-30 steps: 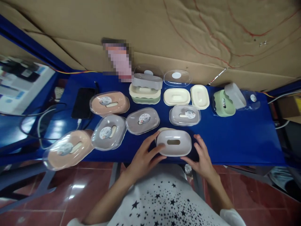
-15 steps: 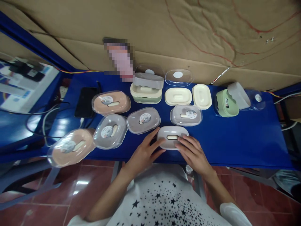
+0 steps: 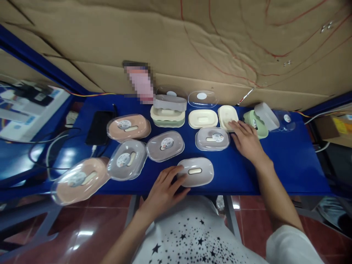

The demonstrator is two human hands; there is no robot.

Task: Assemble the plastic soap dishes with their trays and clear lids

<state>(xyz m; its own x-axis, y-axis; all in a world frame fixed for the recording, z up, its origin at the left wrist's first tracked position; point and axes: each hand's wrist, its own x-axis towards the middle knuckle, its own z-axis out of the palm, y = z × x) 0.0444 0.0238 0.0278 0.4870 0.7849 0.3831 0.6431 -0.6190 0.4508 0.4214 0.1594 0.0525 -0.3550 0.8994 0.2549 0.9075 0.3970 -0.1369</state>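
In the head view, my left hand (image 3: 167, 184) lies at the left end of a grey oval box (image 3: 202, 175) near the table's front edge. Its fingers are spread, and some fingertips rest on the box's rim. The box top has a cream, pill-shaped piece in its slot. Farther off, my right hand (image 3: 247, 141) stretches over the right side, fingers apart. Its fingertips reach the near edge of an upright cream oval tray (image 3: 227, 114); whether they press on it I cannot tell. A clear-covered grey box (image 3: 212, 139) with a round label sits just left of that hand.
A second cream tray (image 3: 202, 119) lies behind. To the left are clear-covered grey boxes (image 3: 165, 146) and pink boxes (image 3: 128, 127), plus a phone (image 3: 99, 127) on a cable. A green box (image 3: 261, 129), a grey shell (image 3: 266, 116) and a clear cover (image 3: 287, 121) stand at right.
My right hand has left the grey oval box and moved right and away from me to the upright cream tray. My left hand stays at the box's left end. The view has shifted slightly.
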